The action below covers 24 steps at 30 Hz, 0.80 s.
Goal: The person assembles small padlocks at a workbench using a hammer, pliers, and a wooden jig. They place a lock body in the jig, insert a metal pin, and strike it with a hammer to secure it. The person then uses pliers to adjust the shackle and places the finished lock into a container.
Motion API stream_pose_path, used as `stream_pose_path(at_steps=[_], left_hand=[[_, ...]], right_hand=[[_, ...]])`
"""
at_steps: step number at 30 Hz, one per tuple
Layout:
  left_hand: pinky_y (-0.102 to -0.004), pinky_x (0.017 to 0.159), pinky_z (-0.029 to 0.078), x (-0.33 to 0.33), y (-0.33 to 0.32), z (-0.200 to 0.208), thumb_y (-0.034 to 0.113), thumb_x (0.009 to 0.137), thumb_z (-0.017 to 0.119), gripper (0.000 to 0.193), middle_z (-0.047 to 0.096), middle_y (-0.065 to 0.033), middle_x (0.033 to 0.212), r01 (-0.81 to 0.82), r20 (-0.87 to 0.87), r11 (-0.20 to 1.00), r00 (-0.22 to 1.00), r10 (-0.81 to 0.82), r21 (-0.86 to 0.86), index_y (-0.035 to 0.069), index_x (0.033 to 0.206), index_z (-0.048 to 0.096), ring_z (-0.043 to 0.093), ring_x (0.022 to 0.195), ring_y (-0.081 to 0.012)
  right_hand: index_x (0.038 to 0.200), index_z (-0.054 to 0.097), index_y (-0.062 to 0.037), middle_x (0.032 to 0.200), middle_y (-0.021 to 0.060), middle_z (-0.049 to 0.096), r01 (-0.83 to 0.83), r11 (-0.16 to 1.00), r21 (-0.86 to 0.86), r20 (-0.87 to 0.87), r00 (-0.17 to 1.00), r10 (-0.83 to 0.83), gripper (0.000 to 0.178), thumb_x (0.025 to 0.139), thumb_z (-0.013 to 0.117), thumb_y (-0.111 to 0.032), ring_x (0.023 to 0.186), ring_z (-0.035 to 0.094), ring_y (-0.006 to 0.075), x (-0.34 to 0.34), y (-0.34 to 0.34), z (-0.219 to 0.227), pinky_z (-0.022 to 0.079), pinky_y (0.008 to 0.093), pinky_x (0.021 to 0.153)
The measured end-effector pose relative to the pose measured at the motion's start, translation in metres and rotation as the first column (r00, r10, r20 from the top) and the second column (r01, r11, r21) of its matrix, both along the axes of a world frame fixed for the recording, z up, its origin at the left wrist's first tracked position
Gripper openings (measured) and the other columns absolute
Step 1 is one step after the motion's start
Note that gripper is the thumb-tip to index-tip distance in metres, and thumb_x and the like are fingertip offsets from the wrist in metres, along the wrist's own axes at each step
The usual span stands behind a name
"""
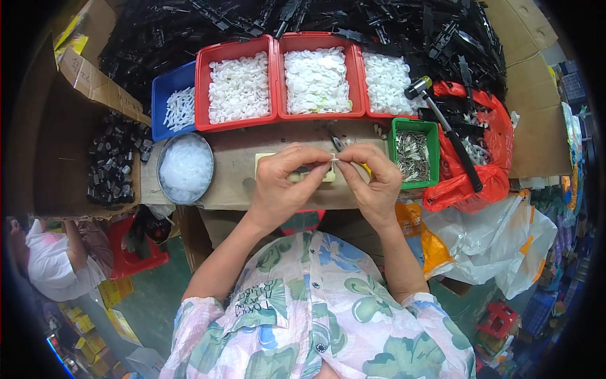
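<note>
Over the front of the workbench, my left hand (278, 183) and my right hand (374, 186) meet fingertip to fingertip. Both pinch a tiny white piece (334, 159) between thumb and forefinger; its exact shape is too small to tell. Below and behind the fingers lies a cream-coloured block (262, 158), partly covered by my left hand. The dark jaws of a pair of pliers (337, 143) show just beyond my fingertips, with a bit of yellow handle beside my right hand. To the right stands a green bin (433, 158) of small metal pins.
Three red bins (274, 76) of white round pieces and a blue bin (158, 104) of white sticks line the back. At left sits a round metal bowl (161, 189). A hammer (464, 151) leans across a red plastic bag (502, 142). Black parts (233, 19) are heaped behind.
</note>
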<state>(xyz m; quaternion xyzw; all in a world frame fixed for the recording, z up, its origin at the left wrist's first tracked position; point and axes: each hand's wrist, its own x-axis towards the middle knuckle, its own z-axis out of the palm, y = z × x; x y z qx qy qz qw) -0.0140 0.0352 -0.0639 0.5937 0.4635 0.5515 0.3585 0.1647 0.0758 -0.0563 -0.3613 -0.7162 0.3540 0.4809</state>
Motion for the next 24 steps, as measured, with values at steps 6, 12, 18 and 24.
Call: stream_pose_path(at_steps=[6,12,18,24], left_hand=[[-0.0286,0.077,0.051,-0.010,-0.008,0.008,0.002,0.078,0.081,0.028,0.070,-0.0076,0.099,-0.003,0.008,0.993,1.000,0.004,-0.116,-0.001,0.105,0.074,0.065,0.091,-0.0146],[-0.0294,0.074,0.050,-0.030,-0.014,-0.009,0.004,0.075,0.083,0.029,0.070,-0.0087,0.095,-0.037,-0.097,0.999,0.995,0.035,-0.014,0.001,0.103,0.076,0.065,0.088,-0.0179],[-0.0371,0.074,0.051,-0.041,-0.022,-0.009,0.008,0.073,0.083,0.033,0.067,-0.0119,0.086,-0.165,-0.302,0.977,0.932,0.200,0.138,0.000,0.103,0.073,0.063,0.083,-0.0271],[-0.0373,0.062,0.042,-0.049,-0.039,-0.033,0.012,0.071,0.085,0.034,0.060,-0.0030,0.077,-0.057,-0.626,0.924,0.719,0.301,0.379,0.005,0.102,0.073,0.054,0.070,-0.0210]], right_hand=[[0.090,0.069,0.0007,0.089,0.0111,0.068,-0.046,0.996,0.079,0.048,0.998,0.042,0.014,0.078,0.073,0.007,0.082,0.068,0.0244,-0.011,-0.003,-0.003,0.052,0.0342,0.072],[0.090,0.069,-0.0003,0.091,0.0108,0.066,-0.120,0.990,0.073,0.093,0.989,0.112,0.016,0.077,0.073,0.008,0.081,0.066,0.0258,-0.027,-0.010,-0.005,0.051,0.0351,0.071],[0.090,0.069,-0.0003,0.094,0.0117,0.064,-0.133,0.990,0.038,0.198,0.973,0.123,0.016,0.076,0.074,0.005,0.085,0.064,0.0280,-0.038,-0.009,-0.014,0.050,0.0375,0.074],[0.088,0.069,-0.0010,0.096,0.0110,0.064,-0.152,0.983,0.106,0.324,0.939,0.111,0.012,0.076,0.074,0.000,0.092,0.062,0.0295,-0.046,-0.002,-0.027,0.048,0.0403,0.077]])
